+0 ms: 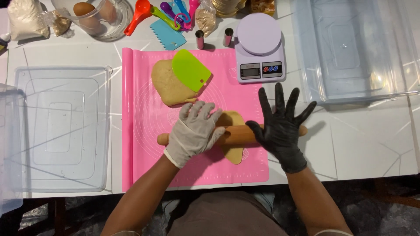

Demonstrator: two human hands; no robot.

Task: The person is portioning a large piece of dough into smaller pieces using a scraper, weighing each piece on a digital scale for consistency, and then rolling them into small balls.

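Here, the left hand [195, 132] in a white glove and the right hand [280, 126] in a black glove press flat, fingers spread and released, on a wooden rolling pin [234, 135] across a dough piece [234, 150]; a green scraper [190, 70] lies at twelve o'clock.

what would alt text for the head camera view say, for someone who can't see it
Seen from above, a left hand in a white glove and a right hand in a black glove press flat on a wooden rolling pin over a piece of dough on a pink mat. More dough lies under a green scraper, beside a kitchen scale.
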